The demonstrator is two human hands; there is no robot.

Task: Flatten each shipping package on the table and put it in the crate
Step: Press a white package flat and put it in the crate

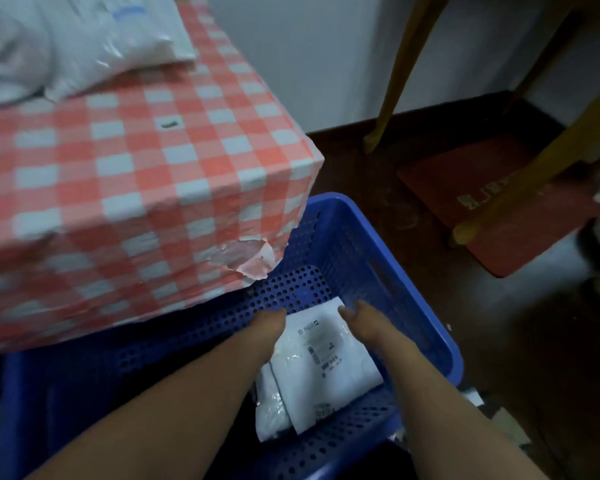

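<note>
Lying flat on the perforated floor of the blue crate (pixel 347 244), the white shipping package (pixel 326 368) has its long axis running away from the person, with the far end angled a little to the right and the printed label facing up. A second white package (pixel 271 410) shows from under its near left edge and lies along much the same line. The left hand (pixel 269 329) and right hand (pixel 359 322) are apart, one at each long side of the top package near its far end. The fingers point away and are hidden, so I cannot tell whether they grip or only touch it. The crate sits on the floor, partly under the corner of the table (pixel 136 168), which has a red-and-white checked cloth; more white packages (pixel 94 39) lie on its far side
</note>
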